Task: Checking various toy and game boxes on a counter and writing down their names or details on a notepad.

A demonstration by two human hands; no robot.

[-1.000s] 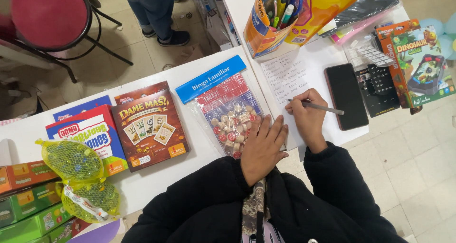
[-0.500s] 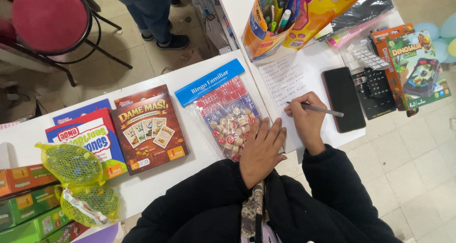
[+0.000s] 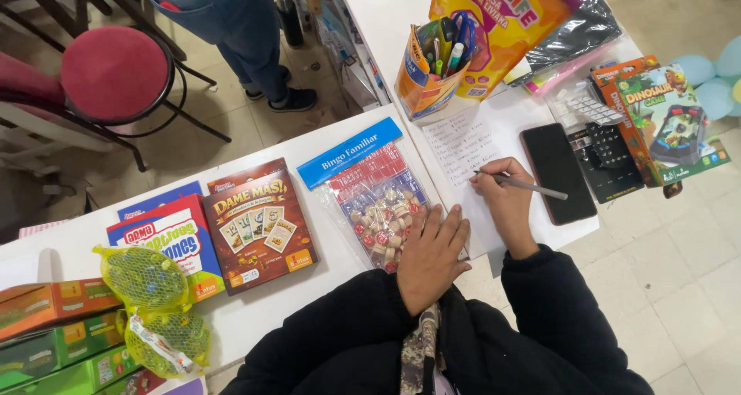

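Pen (image 3: 532, 186), slim and grey, sits pinched in the fingers of the right hand (image 3: 505, 204), its tip touching the white handwritten sheet (image 3: 463, 144) just ahead of the fingertips. Beside that hand's knuckles lies a black phone (image 3: 557, 173), with a calculator (image 3: 606, 144) beyond it. The left hand (image 3: 428, 256) rests flat, fingers loosely spread and gripping nothing, on a clear bag of bingo pieces (image 3: 378, 202). Further out past those fingers lies a brown card-game box (image 3: 258, 225).

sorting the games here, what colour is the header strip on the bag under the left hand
Blue, with white lettering: the header strip tops the clear bag of round tokens, seen in the head view.
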